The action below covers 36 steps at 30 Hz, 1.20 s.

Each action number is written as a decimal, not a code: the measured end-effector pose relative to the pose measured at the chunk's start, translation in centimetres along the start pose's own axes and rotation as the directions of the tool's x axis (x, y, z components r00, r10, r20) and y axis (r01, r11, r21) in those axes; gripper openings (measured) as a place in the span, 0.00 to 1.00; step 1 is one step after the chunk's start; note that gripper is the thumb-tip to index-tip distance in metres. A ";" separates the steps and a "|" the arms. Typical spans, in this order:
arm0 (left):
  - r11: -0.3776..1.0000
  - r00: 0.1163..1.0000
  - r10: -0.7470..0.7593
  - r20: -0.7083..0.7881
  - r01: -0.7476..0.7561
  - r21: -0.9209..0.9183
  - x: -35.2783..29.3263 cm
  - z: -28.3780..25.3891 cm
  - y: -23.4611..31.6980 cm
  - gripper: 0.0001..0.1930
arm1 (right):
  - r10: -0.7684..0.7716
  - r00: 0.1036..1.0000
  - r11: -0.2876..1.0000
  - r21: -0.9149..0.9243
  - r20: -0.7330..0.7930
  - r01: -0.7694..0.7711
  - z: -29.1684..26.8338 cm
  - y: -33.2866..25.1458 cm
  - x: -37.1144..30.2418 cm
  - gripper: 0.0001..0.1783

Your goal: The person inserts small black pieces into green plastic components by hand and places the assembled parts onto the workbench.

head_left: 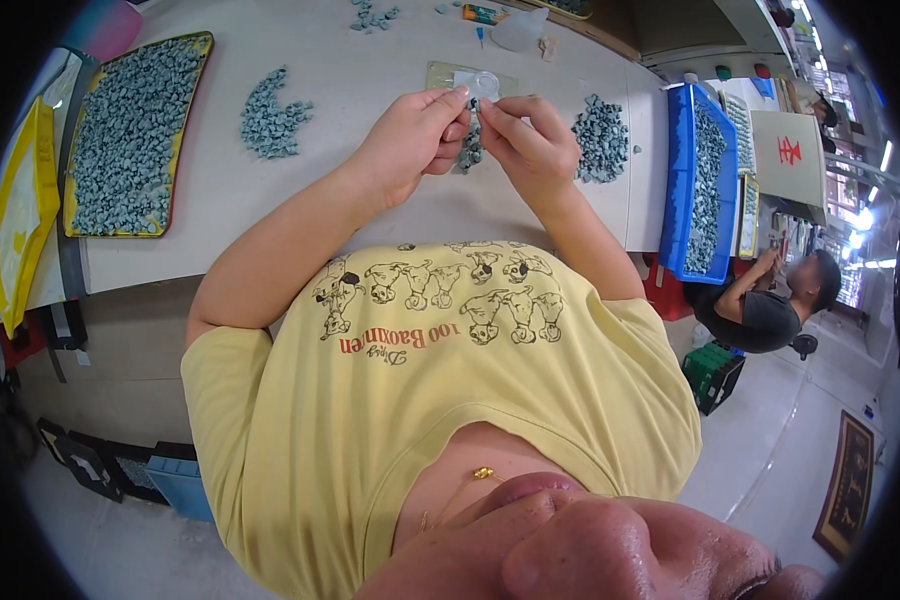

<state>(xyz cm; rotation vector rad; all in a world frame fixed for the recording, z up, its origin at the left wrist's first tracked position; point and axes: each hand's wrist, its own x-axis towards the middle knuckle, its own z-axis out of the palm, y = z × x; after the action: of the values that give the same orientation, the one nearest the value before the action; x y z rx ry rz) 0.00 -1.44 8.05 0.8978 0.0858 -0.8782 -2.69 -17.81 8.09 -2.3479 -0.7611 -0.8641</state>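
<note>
small dark piece [474,104] at the fingertips, just on the near side of the clear round dish [484,84].
right hand [533,140] pinching the piece; left hand [423,140] pinched closed beside the dish, can't tell on what. step in hand looks like fine two-handed work on one piece; next move seems to call for steady fingertips. blue-grey pile [601,140] right of the dish, another [272,116] well left.

The person's two hands [418,138] [532,142], four tabletop piles of pieces [272,116] [600,140] [470,152] [373,17] and one rug [845,485] show.
</note>
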 end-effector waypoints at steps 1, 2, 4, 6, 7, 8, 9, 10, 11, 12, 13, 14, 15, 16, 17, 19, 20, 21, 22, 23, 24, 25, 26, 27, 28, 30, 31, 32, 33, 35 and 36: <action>1.000 1.000 -0.002 0.001 0.002 -0.003 0.0 0.0 0.0 0.13 | 0.000 1.000 1.000 0.000 0.001 0.000 0.1 0.0 0.0 0.13; 1.000 1.000 -0.002 0.000 0.002 -0.004 0.0 -0.1 0.0 0.13 | -0.010 1.000 1.000 0.028 -0.007 0.010 0.2 0.1 -0.1 0.13; 1.000 1.000 0.008 0.012 -0.008 0.004 -0.2 -0.1 -0.1 0.13 | -0.020 1.000 0.998 0.057 -0.014 0.021 0.5 0.1 -0.2 0.14; 0.998 0.998 0.057 -0.013 -0.056 0.028 -0.2 0.0 -0.5 0.13 | -0.046 0.997 0.995 0.088 -0.058 0.051 1.0 0.2 -0.5 0.13; 0.993 0.994 0.105 -0.035 -0.103 0.053 -0.2 0.1 -0.8 0.12 | -0.044 0.997 0.995 0.088 -0.057 0.049 1.3 0.3 -0.7 0.13; 0.993 0.994 0.103 -0.035 -0.101 0.053 -0.1 0.2 -0.9 0.12 | -0.048 0.995 0.993 0.100 -0.088 0.057 1.6 0.3 -0.8 0.13; 0.988 0.989 0.138 -0.058 -0.134 0.078 -0.1 0.3 -1.1 0.12 | -0.052 0.991 0.992 0.112 -0.121 0.066 1.9 0.3 -0.9 0.12; 0.981 0.982 0.173 -0.081 -0.165 0.103 -0.1 0.4 -1.2 0.12 | -0.051 0.991 0.992 0.112 -0.121 0.064 2.1 0.3 -1.1 0.12; 0.981 0.982 0.171 -0.081 -0.163 0.104 0.0 0.4 -1.3 0.12 | -0.047 0.989 0.991 0.114 -0.142 0.064 2.2 0.3 -1.4 0.12; 0.966 0.972 0.217 -0.087 -0.201 0.161 0.0 0.5 -1.4 0.13 | -0.044 0.986 0.991 0.117 -0.164 0.064 2.3 0.3 -1.5 0.12; 0.947 0.961 0.261 -0.090 -0.237 0.217 0.1 0.5 -1.6 0.14 | -0.042 0.986 0.991 0.117 -0.164 0.062 2.3 0.3 -1.6 0.12; 0.947 0.962 0.259 -0.089 -0.235 0.218 0.3 0.4 -1.8 0.14 | -0.036 0.986 0.991 0.121 -0.163 0.056 2.3 0.4 -1.6 0.12; 0.918 0.946 0.312 -0.082 -0.279 0.282 0.6 0.3 -2.0 0.14 | -0.030 0.986 0.991 0.125 -0.162 0.051 2.2 0.4 -1.6 0.12; 0.883 0.929 0.363 -0.070 -0.320 0.343 0.8 0.2 -2.1 0.15 | -0.028 0.986 0.991 0.122 -0.163 0.049 2.1 0.4 -1.7 0.12; 0.883 0.930 0.361 -0.066 -0.319 0.344 0.9 0.1 -2.0 0.15 | 0.044 0.990 0.990 0.135 -0.137 -0.025 1.9 0.3 -1.8 0.11; 0.876 0.942 0.326 -0.076 -0.271 0.400 1.2 0.1 -1.8 0.16 | 0.114 0.987 0.985 0.143 -0.109 -0.098 1.1 0.6 -1.5 0.11; 0.876 0.943 0.324 -0.071 -0.271 0.399 1.2 0.0 -1.6 0.16 | 0.156 0.987 0.966 0.203 0.025 -0.158 0.3 1.0 -1.0 0.11; 0.918 0.965 0.246 -0.085 -0.204 0.341 1.2 -0.1 -1.3 0.16 | 0.189 0.969 0.941 0.254 0.160 -0.225 -0.5 1.3 -0.6 0.10; 0.950 0.982 0.165 -0.095 -0.133 0.281 1.3 -0.1 -1.2 0.16 | 0.192 0.968 0.942 0.248 0.160 -0.227 -1.3 1.8 -0.4 0.10; 0.951 0.982 0.163 -0.090 -0.133 0.280 1.4 0.2 -1.0 0.16 | 0.252 0.937 0.936 0.185 0.242 -0.300 -2.1 2.5 -0.1 0.10; 0.947 0.982 0.156 -0.105 -0.119 0.297 1.4 0.3 -1.0 0.16 | 0.311 0.895 0.923 0.122 0.321 -0.365 -2.8 3.1 0.0 0.09; 0.944 0.981 0.151 -0.123 -0.106 0.313 1.3 0.2 -1.0 0.16 | 0.394 0.851 0.899 0.046 0.347 -0.435 -3.4 3.6 0.1 0.09; 0.944 0.980 0.152 -0.129 -0.105 0.311 1.3 0.1 -1.2 0.16 | 0.391 0.851 0.899 0.051 0.352 -0.434 -4.0 4.6 -0.2 0.09; 0.934 0.977 0.171 -0.130 -0.119 0.337 1.4 -0.1 -1.3 0.17 | 0.496 0.787 0.864 -0.121 0.367 -0.488 -4.6 5.9 -0.7 0.09; 0.922 0.974 0.191 -0.126 -0.134 0.362 1.4 -0.1 -1.3 0.17 | 0.598 0.717 0.801 -0.293 0.359 -0.522 -5.1 7.0 -1.3 0.09; 0.898 0.968 0.223 -0.115 -0.158 0.410 1.5 -0.2 -1.5 0.18 | 0.654 0.681 0.744 -0.441 0.328 -0.502 -6.1 8.5 -2.7 0.10; 0.870 0.962 0.255 -0.101 -0.183 0.458 1.6 -0.1 -1.4 0.18 | 0.706 0.648 0.666 -0.578 0.284 -0.472 -6.5 8.9 -3.1 0.11; 0.871 0.963 0.253 -0.096 -0.183 0.456 1.6 -0.1 -1.4 0.18 | 0.709 0.647 0.662 -0.582 0.282 -0.472 -6.7 9.3 -3.4 0.11; 0.853 0.958 0.270 -0.098 -0.191 0.485 1.6 -0.2 -1.5 0.18 | 0.733 0.611 0.641 -0.602 0.298 -0.476 -6.7 9.4 -3.5 0.11; 0.835 0.952 0.288 -0.101 -0.198 0.514 1.7 -0.4 -1.7 0.18 | 0.756 0.575 0.622 -0.620 0.315 -0.478 -6.4 9.7 -3.8 0.12; 0.832 0.952 0.290 -0.102 -0.198 0.518 1.7 -0.5 -1.8 0.18 | 0.746 0.580 0.639 -0.595 0.325 -0.488 -6.3 9.9 -3.9 0.12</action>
<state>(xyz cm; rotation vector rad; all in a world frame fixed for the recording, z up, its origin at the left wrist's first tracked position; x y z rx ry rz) 0.04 -2.74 5.85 1.4465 -0.1125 -0.5797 -1.25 -30.02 6.82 -3.0126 0.2068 0.0058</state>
